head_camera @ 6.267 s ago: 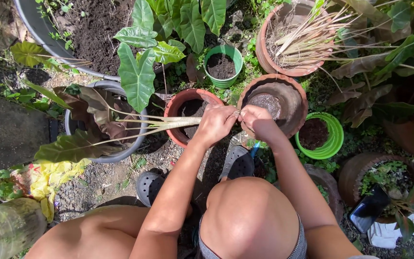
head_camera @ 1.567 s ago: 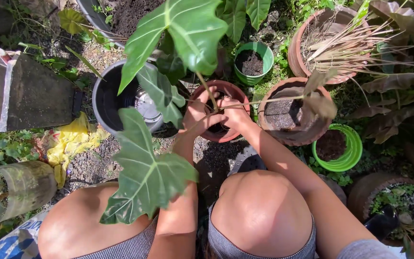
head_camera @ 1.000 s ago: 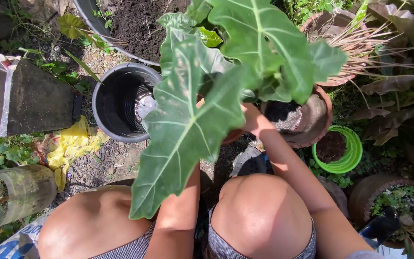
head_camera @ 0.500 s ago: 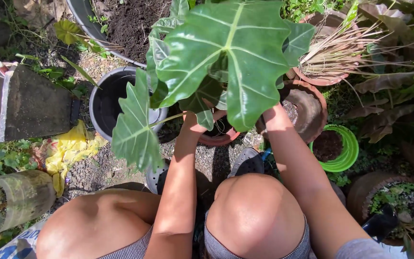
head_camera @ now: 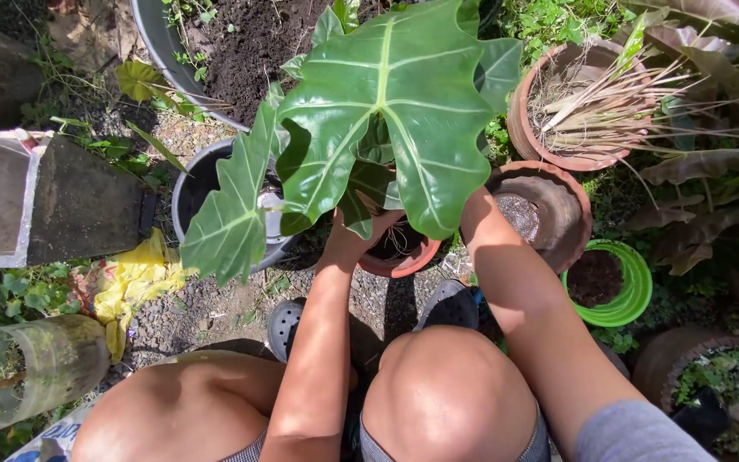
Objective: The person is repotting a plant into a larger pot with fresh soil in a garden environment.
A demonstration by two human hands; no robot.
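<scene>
Big-leafed plant [head_camera: 387, 111], glossy green arrow-shaped leaves with pale ribs, stands upright over a small round terracotta pot [head_camera: 399, 252], which is the landmark here. Left hand [head_camera: 348, 239] sits at the pot's near-left rim, fingers curled up around the stem base under the leaves; grip looks closed on the plant but is partly hidden. Right hand [head_camera: 472, 218] is at the pot's right side, covered by a leaf, so I cannot tell how its fingers stand. Left of the pot: black round plastic pot [head_camera: 207, 188], smooth wall. Right of it: larger weathered clay pot [head_camera: 549, 214] with gritty soil, then a ribbed bright green plastic pot [head_camera: 613, 287]. Behind and right: a clay pot of dry straw-like stalks [head_camera: 575, 103]. Ground in front of the pot is grey gravel [head_camera: 198, 308].
</scene>
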